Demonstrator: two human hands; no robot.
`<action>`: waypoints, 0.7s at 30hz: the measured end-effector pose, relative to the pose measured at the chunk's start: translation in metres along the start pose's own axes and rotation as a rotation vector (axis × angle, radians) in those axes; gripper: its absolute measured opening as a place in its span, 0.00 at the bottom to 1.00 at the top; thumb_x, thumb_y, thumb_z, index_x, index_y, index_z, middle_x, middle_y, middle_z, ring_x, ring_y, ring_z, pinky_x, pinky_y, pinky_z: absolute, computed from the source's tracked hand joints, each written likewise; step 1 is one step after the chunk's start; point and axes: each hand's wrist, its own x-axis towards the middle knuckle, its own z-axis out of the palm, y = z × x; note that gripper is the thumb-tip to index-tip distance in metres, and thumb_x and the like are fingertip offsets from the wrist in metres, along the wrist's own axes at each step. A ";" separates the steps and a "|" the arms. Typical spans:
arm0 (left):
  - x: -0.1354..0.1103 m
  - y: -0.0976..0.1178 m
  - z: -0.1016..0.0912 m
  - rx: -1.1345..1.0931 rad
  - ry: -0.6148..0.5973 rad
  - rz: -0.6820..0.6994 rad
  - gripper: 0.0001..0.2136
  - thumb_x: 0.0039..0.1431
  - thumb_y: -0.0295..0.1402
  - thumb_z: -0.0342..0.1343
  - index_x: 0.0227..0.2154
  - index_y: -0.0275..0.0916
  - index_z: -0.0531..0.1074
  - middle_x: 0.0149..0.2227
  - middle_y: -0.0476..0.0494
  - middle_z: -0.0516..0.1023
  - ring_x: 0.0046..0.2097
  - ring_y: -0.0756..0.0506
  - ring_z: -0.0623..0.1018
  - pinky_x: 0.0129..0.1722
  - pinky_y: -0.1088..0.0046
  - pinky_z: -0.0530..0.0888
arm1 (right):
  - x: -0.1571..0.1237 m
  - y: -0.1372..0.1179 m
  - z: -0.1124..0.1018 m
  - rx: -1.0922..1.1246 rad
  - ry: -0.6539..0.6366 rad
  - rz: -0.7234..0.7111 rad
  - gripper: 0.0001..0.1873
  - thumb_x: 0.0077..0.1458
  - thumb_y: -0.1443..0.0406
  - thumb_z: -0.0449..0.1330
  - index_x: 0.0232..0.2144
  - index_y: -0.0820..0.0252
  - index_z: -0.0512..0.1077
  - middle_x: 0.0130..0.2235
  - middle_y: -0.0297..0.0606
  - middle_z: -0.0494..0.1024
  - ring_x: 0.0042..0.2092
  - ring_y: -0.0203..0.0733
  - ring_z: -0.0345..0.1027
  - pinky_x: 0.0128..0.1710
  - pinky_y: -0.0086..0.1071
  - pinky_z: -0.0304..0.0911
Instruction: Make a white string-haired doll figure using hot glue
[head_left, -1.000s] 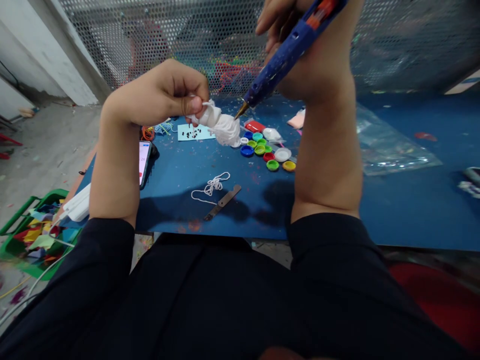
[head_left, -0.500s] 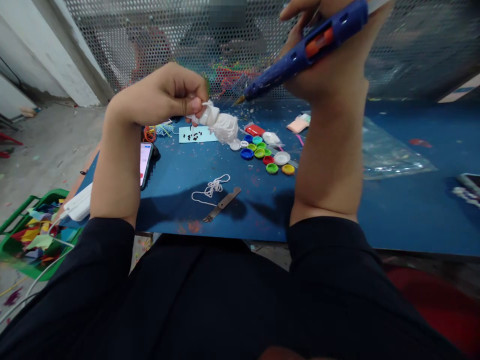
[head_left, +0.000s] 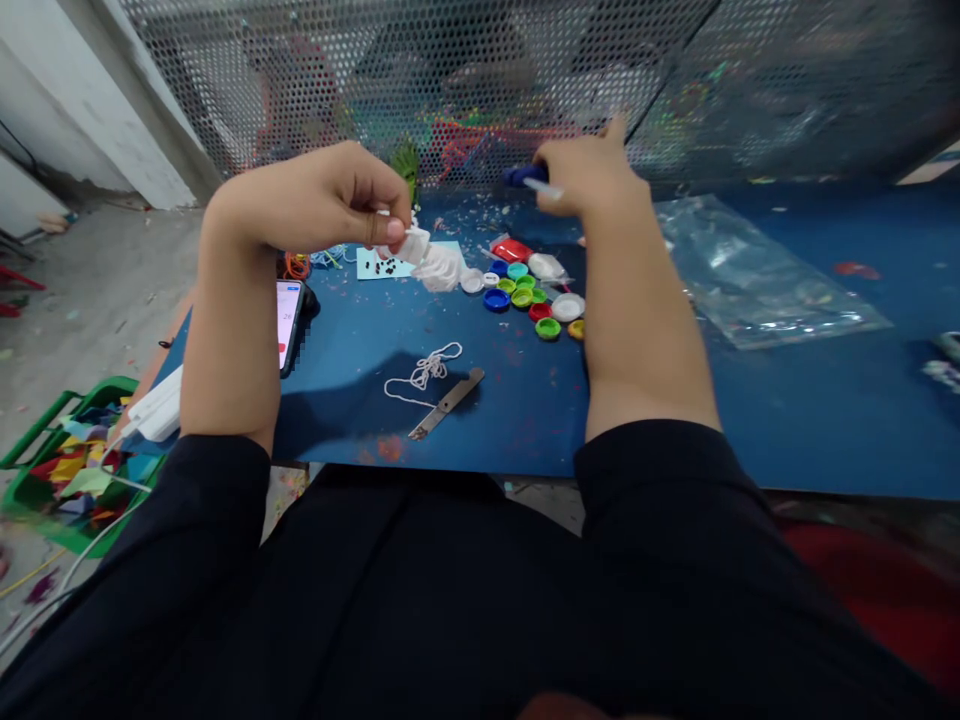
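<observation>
My left hand (head_left: 330, 200) is closed in a pinch on a small white yarn-wrapped figure (head_left: 431, 260), held just above the blue table (head_left: 787, 410). My right hand (head_left: 585, 175) reaches to the far side of the table by the mesh screen, fingers closed around the blue glue gun (head_left: 525, 177), of which only the end shows. Below the figure lie coloured bottle caps (head_left: 532, 300), a loose piece of white string (head_left: 424, 372) and a thin metal blade (head_left: 448, 404).
A phone (head_left: 287, 322) lies at the table's left edge beside a light blue card with black beads (head_left: 382, 265). A clear plastic bag (head_left: 750, 275) lies at right. A green basket of coloured scraps (head_left: 64, 475) stands on the floor at left. A perforated metal screen (head_left: 450, 70) closes the back.
My right hand has carried the glue gun away from the white figure, down and back to the far side of the table. My left hand kept the figure, lowering it slightly.
</observation>
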 end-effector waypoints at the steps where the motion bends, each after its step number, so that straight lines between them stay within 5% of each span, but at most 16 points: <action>1: 0.000 -0.001 0.000 0.012 -0.007 -0.002 0.12 0.68 0.43 0.61 0.39 0.39 0.81 0.37 0.44 0.84 0.39 0.50 0.79 0.39 0.73 0.74 | 0.000 0.005 0.009 0.011 -0.028 0.043 0.13 0.46 0.78 0.73 0.24 0.66 0.73 0.46 0.47 0.88 0.47 0.29 0.75 0.72 0.51 0.45; 6: -0.001 -0.003 -0.001 0.033 -0.007 -0.020 0.12 0.69 0.40 0.60 0.41 0.36 0.82 0.39 0.42 0.86 0.41 0.50 0.81 0.41 0.72 0.75 | -0.008 0.018 0.028 0.020 -0.037 0.191 0.16 0.45 0.78 0.72 0.18 0.68 0.69 0.51 0.59 0.84 0.56 0.30 0.73 0.74 0.54 0.39; 11: -0.002 -0.002 -0.001 0.070 0.015 -0.024 0.13 0.69 0.43 0.61 0.42 0.37 0.83 0.40 0.43 0.87 0.42 0.49 0.81 0.41 0.72 0.73 | -0.013 0.003 0.000 0.121 -0.071 0.139 0.06 0.47 0.82 0.68 0.28 0.75 0.77 0.56 0.58 0.82 0.56 0.37 0.74 0.71 0.66 0.41; 13: -0.002 -0.002 -0.001 0.110 0.033 -0.026 0.12 0.69 0.40 0.61 0.42 0.36 0.83 0.38 0.44 0.86 0.41 0.50 0.81 0.39 0.73 0.71 | -0.016 -0.015 -0.027 0.180 -0.003 0.019 0.16 0.51 0.81 0.69 0.43 0.68 0.81 0.62 0.54 0.80 0.59 0.41 0.73 0.72 0.65 0.45; 15: -0.001 -0.002 -0.001 0.134 0.052 -0.031 0.11 0.68 0.37 0.61 0.40 0.35 0.83 0.36 0.46 0.85 0.39 0.51 0.79 0.37 0.74 0.69 | -0.027 -0.037 -0.060 0.285 0.059 -0.156 0.16 0.65 0.72 0.66 0.53 0.52 0.80 0.64 0.37 0.80 0.61 0.36 0.71 0.73 0.49 0.57; 18: -0.001 -0.003 0.000 0.147 0.064 -0.014 0.08 0.67 0.33 0.62 0.39 0.34 0.83 0.35 0.48 0.84 0.37 0.53 0.77 0.37 0.76 0.68 | -0.061 -0.076 -0.112 0.820 0.169 -0.622 0.12 0.72 0.65 0.59 0.53 0.49 0.78 0.51 0.33 0.84 0.52 0.38 0.79 0.57 0.39 0.75; 21: 0.000 -0.005 0.000 0.143 0.081 0.019 0.07 0.68 0.31 0.62 0.39 0.34 0.82 0.35 0.48 0.84 0.37 0.53 0.77 0.38 0.76 0.69 | -0.104 -0.108 -0.149 0.754 0.197 -0.836 0.11 0.68 0.59 0.65 0.52 0.49 0.78 0.52 0.31 0.84 0.55 0.42 0.79 0.58 0.40 0.74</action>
